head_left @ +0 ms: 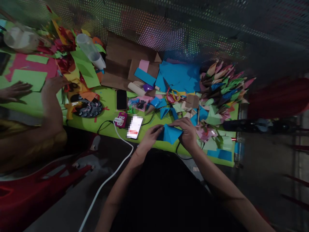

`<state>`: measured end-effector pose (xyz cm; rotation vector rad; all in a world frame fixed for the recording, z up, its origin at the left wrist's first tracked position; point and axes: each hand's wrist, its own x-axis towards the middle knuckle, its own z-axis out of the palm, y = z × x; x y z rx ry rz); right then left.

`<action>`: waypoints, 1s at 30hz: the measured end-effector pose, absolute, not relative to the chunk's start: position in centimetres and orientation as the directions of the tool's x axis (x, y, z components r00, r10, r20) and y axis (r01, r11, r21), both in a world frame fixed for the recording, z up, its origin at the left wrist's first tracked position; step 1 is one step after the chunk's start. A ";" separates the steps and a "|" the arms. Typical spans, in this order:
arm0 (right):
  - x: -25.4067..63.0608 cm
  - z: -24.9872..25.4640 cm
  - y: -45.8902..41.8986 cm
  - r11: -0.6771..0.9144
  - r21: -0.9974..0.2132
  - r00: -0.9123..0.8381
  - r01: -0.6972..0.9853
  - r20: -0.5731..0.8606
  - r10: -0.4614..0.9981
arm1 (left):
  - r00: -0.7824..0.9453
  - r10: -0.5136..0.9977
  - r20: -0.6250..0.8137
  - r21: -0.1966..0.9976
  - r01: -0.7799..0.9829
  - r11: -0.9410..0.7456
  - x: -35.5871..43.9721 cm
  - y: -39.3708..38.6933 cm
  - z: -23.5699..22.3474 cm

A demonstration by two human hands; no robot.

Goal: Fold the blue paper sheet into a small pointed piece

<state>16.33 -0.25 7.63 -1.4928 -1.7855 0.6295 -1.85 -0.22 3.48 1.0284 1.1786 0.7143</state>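
Observation:
Between my two hands is a folded piece of blue paper (172, 134), held just over the table's front edge. My left hand (154, 134) pinches its left side between thumb and fingers. On the opposite side, my right hand (187, 131) grips the paper's right edge, its fingers curled along the top. Just beyond the paper lie other blue folded pieces (164, 112). A lit phone (135, 127) rests to the left of my left hand.
Scissors (172, 95) lie among paper scraps. A bunch of folded paper shapes (227, 83) stands at right. A purple socket block (120, 120) feeds a white cable (106, 180) across the front. At left, a co-worker's arm (51, 96) reaches over the table near a dark round object (89, 106).

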 end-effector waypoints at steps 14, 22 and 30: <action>15.7 6.2 -0.8 0.261 -0.740 -0.091 0.620 0.262 0.961 | 0.144 0.881 -0.451 0.874 -0.128 0.468 -0.9 -0.7 2.5; 15.6 5.4 -1.1 0.369 -0.630 -0.146 0.683 0.377 0.915 | 0.166 0.891 -0.423 0.871 -0.198 0.450 -0.7 -0.8 3.0; 15.6 5.4 -1.6 0.398 -0.618 -0.154 0.678 0.411 0.899 | 0.118 0.877 -0.466 0.846 -0.230 0.481 -0.3 -1.2 3.3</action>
